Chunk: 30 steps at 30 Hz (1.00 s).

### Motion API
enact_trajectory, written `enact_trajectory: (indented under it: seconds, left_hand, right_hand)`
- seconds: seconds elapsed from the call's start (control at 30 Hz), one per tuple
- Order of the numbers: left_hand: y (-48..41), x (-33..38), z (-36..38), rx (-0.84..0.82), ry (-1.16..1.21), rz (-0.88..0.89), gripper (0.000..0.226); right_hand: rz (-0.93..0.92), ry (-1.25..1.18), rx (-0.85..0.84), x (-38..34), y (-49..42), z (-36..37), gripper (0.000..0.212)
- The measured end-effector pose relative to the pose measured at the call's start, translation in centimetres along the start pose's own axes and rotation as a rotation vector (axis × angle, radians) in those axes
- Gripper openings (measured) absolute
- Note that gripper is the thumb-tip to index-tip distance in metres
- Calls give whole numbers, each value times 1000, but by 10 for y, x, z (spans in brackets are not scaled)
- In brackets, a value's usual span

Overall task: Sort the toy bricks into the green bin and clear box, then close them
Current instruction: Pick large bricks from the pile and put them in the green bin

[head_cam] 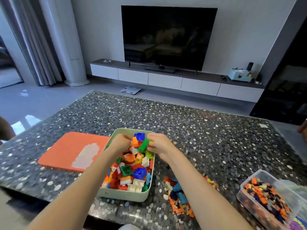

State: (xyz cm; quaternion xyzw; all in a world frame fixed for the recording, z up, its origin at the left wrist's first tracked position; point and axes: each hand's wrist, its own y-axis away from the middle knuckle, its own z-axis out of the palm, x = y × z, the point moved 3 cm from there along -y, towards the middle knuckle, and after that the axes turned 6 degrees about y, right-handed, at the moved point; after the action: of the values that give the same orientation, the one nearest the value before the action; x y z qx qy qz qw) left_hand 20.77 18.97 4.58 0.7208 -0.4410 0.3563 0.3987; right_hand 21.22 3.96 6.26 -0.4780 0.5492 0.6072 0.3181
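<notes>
Nearest me, on the right, the clear plastic box [240,195] is sitting packed with tiny bricks. The pale green bin [123,195] is lying with its long axis pointing away from me. Over its far end, my right hand [158,144] is pinching a long green brick [143,145] that is leaning up to the right. My left hand [122,142] is curling among the bricks, and I cannot tell what it is holding.

I can read no words or numbers anywhere. Far beyond my left hand [122,142] and right hand [158,144], the television [167,35] carries a small mark on its lower edge, too tiny to make out. Just left of my left hand, the pale patch [86,157] on the orange lid [64,150] shows no legible letters.
</notes>
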Motion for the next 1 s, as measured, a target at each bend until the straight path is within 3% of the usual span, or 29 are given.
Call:
enact_trajectory:
  seconds: [0.07, 0.23, 0.33, 0.47, 0.6, 0.7, 0.87, 1.0]
  left_hand:
    - [1, 5, -4, 36, -43, 41, 33]
    - [12, 23, 4, 105, -128, 143, 45]
    - [23, 35, 24, 102, -191, 278, 43]
    - [32, 40, 64, 34, -257, 401, 41]
    - [44, 30, 110, -127, -480, 434, 37]
    - [48, 12, 137, -246, -653, 375, 34]
    - [42, -1, 160, -254, -718, 356, 35]
    - [38, -2, 172, -221, -736, 383, 28]
  right_hand:
    - [35, -4, 44, 2, 1, -5, 35]
    - [-61, 109, 299, 20, 10, -55, 29]
    - [-110, 602, 364, 45, 8, -94, 33]
    - [-246, 1202, 167, 85, -9, -107, 39]
    - [-441, 1565, 197, 109, -18, -100, 41]
    - [-453, 1497, 239, 118, -13, -112, 37]
    - [-390, 1241, 276, 122, 0, -142, 15]
    - [-263, 697, 464, 115, 20, -162, 16]
